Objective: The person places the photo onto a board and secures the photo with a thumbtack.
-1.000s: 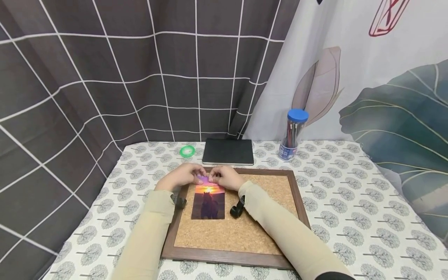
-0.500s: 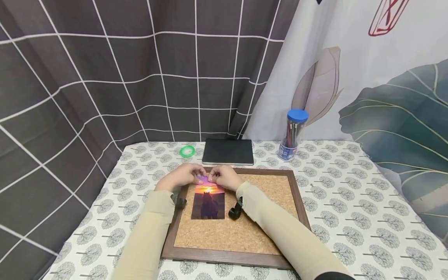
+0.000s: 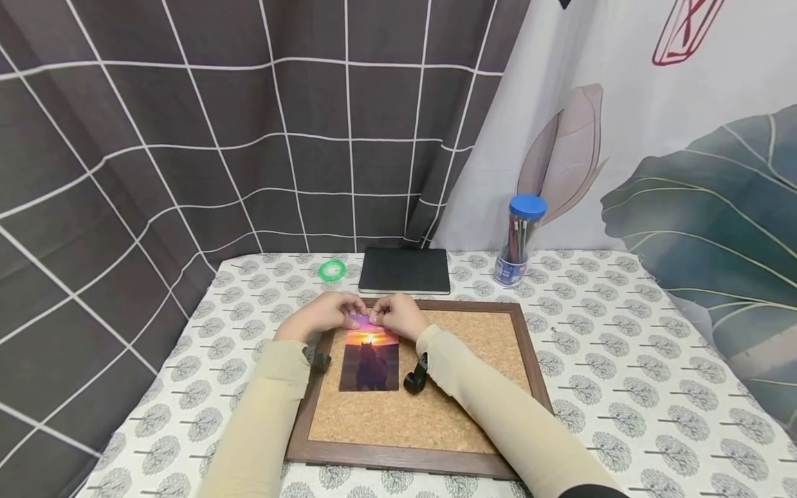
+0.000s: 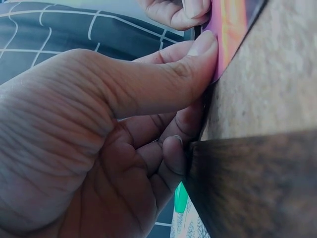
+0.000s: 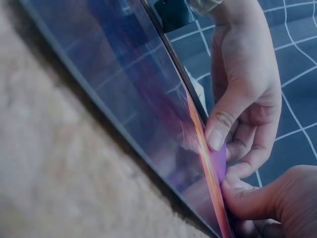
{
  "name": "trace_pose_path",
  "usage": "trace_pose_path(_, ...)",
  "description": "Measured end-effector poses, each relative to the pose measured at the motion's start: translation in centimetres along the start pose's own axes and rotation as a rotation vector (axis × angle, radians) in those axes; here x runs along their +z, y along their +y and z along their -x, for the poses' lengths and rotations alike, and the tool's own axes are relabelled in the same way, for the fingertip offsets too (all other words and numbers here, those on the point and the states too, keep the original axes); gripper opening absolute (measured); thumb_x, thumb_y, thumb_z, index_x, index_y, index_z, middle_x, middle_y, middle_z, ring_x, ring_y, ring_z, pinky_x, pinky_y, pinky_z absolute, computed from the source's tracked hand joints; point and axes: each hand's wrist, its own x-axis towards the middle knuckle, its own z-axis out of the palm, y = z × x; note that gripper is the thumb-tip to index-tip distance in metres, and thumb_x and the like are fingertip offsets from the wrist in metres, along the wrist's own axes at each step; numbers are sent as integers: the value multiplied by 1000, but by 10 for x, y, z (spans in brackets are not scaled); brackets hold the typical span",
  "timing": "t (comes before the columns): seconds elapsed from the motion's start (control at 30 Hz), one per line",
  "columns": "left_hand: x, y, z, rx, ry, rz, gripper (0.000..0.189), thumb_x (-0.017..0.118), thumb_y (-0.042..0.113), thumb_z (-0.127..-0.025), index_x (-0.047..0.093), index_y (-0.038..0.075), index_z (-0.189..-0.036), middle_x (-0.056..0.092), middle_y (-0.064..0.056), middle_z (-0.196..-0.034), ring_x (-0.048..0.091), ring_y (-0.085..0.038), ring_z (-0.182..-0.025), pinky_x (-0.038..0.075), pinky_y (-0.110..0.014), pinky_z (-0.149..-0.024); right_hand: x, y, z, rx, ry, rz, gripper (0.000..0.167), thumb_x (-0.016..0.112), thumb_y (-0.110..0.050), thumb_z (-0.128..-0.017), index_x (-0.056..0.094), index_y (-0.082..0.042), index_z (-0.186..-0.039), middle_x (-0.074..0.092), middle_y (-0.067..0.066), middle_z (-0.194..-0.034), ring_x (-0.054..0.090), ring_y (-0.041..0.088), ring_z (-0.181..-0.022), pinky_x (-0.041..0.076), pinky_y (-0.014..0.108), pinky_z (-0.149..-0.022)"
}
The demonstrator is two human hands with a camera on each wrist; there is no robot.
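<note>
A photo [image 3: 370, 360] of a dark horse against an orange and purple sunset lies on the left half of a cork board [image 3: 411, 422] with a brown frame. My left hand [image 3: 322, 312] pinches its top edge near the left corner; in the left wrist view the thumb [image 4: 203, 47] lies on the purple strip, the other fingers curled behind. Close beside it, my right hand [image 3: 401, 315] pinches the same edge further right. The right wrist view shows both hands at that edge, the right thumb [image 5: 235, 186] below the left. What lies under the fingertips is hidden.
Behind the board lies a black notebook [image 3: 405, 270], with a roll of green tape [image 3: 322, 270] to its left. A clear jar [image 3: 519, 242] with a blue lid, holding pens or pencils, stands at the back right. A tree-print cloth [image 3: 623, 387] covers the table.
The right wrist and forearm have shifted slightly to the left and down. Both hands stay at the photo's top edge, and the photo keeps its place on the board.
</note>
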Motion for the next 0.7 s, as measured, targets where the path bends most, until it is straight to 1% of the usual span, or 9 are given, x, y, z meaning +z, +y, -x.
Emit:
trace_pose_path(0.17,-1,0,-1,4,-1,-6,23,78,7,-85,72,12,-107,67,0,-93,61,-15,-85,51,-36,-82,-1,-1,1,6,22,-26,3,76,-8,-84,77,-8,-82,68,-2,-73,54,7,-67,46,24,-67)
trace_pose_path(0.37,0,0,0,-5,1,-12,23,78,7,-85,72,12,-107,67,-1,-94,60,-15,-83,51,-36,-80,0,2,1,17,44,-23,5,79,-14,-85,79,-12,-81,70,-4,-75,56,7,-70,47,25,-70)
trace_pose_path(0.47,0,0,0,-7,0,-12,22,78,8,-85,72,13,-106,67,-1,-94,60,-15,-83,51,-36,-80,1,3,2,30,44,-36,6,79,-15,-85,79,-11,-81,69,-5,-74,56,7,-69,47,25,-69)
trace_pose_path(0.7,0,1,0,-8,-1,-4,23,78,9,-85,72,12,-107,67,-2,-94,61,-16,-83,51,-36,-80,1,1,1,67,23,-92,5,78,-11,-84,77,-7,-82,66,-5,-70,54,7,-66,45,23,-64)
